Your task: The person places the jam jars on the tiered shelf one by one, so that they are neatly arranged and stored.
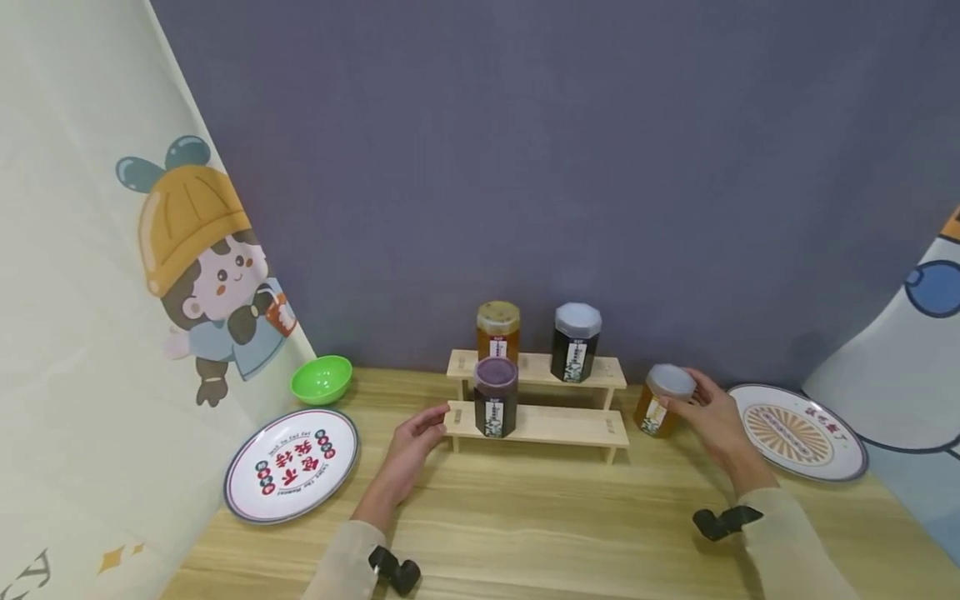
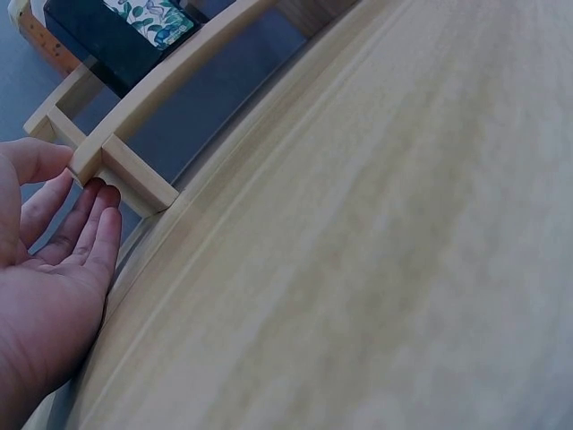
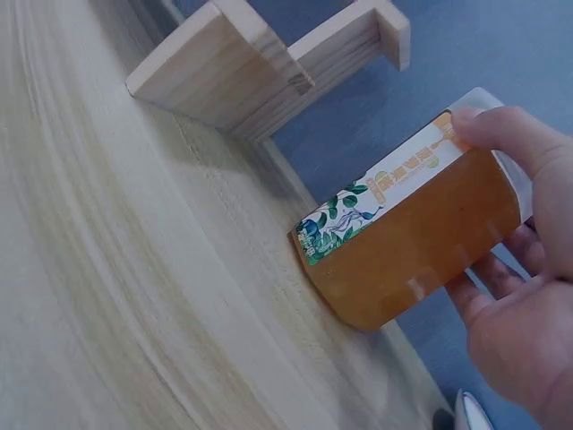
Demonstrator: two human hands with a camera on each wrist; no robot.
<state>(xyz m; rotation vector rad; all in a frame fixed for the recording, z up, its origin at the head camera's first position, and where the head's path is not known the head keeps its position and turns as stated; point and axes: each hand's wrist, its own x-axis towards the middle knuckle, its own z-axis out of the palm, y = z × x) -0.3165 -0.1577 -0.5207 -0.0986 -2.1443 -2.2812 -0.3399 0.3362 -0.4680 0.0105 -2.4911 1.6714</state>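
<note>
A two-tier wooden display rack [image 1: 558, 422] stands on the table. My left hand [image 1: 417, 435] is at the left end of its lower tier, thumb and fingers pinching the board's end [image 2: 88, 161] in the left wrist view. To the rack's right, my right hand [image 1: 716, 421] grips an amber honey jar [image 1: 657, 408] near its whitish lid; the jar's label shows in the right wrist view, where the hand [image 3: 528, 296] holds it around the top. A dark jar with a purple lid [image 1: 495, 400] stands on the lower tier, toward the left.
On the upper tier stand an amber jar with a yellowish lid [image 1: 498, 327] and a dark jar with a white lid [image 1: 576, 342]. At left are a green bowl [image 1: 322, 380] and a white plate [image 1: 251, 492]; another plate [image 1: 851, 467] lies at right. A dark cloth [image 1: 525, 167] hangs behind.
</note>
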